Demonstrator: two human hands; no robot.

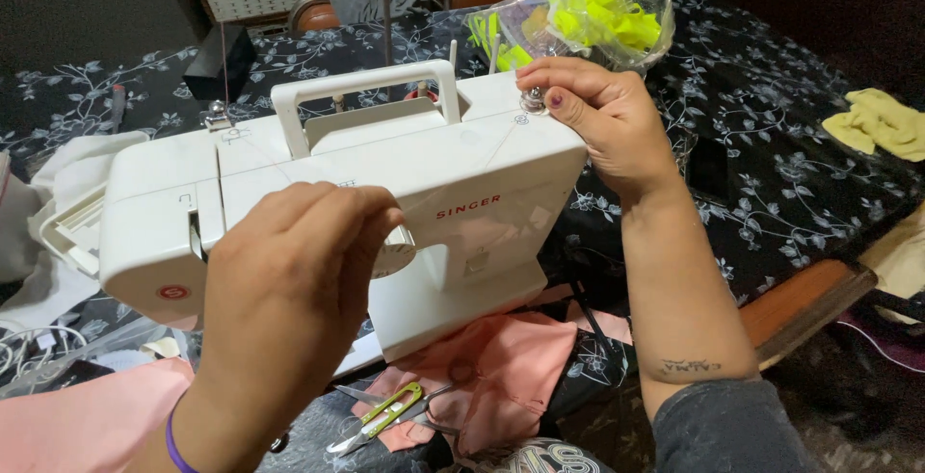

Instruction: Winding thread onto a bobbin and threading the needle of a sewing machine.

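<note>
Pinching something small and metal — looks like the bobbin point(533, 99) on its winder post — the right hand point(602, 117) sits on the top right corner of the white sewing machine point(462, 179), while the left hand point(289, 280) hovers in front of the machine's face, fingertips drawn together as if on thread I can't make out. Seems like the threading or bobbin-winding stage, which takes steady, fine tension. Snips point(378, 417) lie on pink fabric point(520, 357) below.
</note>
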